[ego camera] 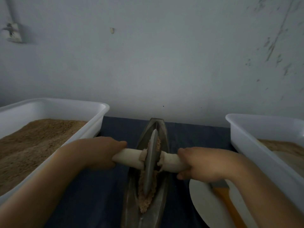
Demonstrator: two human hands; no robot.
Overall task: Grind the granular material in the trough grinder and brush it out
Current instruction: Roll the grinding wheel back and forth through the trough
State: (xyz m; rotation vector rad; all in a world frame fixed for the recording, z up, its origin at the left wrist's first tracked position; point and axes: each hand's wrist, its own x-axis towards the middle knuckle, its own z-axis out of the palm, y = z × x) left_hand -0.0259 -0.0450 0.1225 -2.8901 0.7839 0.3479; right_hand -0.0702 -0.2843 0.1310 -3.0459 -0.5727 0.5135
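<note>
Both grips wrapped round axle [131, 157]; tubs [54, 111] flank trough [160, 204], plate [207, 206] near right

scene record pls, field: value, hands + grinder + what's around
left hand: grips left end of white axle handle
right hand: grips right end of the handle
grinding wheel: upright in trough grinder
granular material: lies in the trough beside the wheel
left tub: holds brown granules
right tub: holds brown material
plate: carries brush, orange handle

Left hand [97, 153], right hand [199, 163] gripping roller handle [130, 157], wheel [151, 162] in trough grinder [162, 206]
</note>
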